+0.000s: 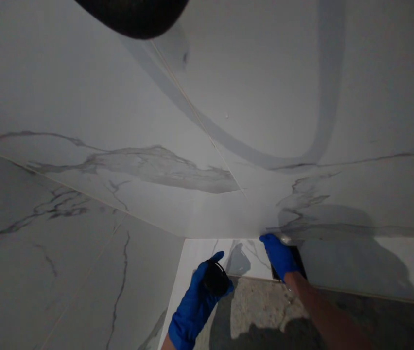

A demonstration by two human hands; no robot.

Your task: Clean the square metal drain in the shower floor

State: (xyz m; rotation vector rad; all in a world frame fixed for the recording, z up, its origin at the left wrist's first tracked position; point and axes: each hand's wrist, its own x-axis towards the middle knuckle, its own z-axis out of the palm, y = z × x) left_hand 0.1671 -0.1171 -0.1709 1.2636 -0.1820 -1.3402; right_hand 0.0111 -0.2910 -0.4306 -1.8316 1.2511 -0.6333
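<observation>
Head view: hands (196,304) (279,256) at tile edge (254,279)

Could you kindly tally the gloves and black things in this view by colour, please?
Blue: 2 (left glove, right glove)
Black: 3 (round object in the left hand, rectangular patch beside the right glove, rounded shape at the top edge)
Total: 5

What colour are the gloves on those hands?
Bright blue, on both the left glove and the right glove; the head view shows them best.
</observation>
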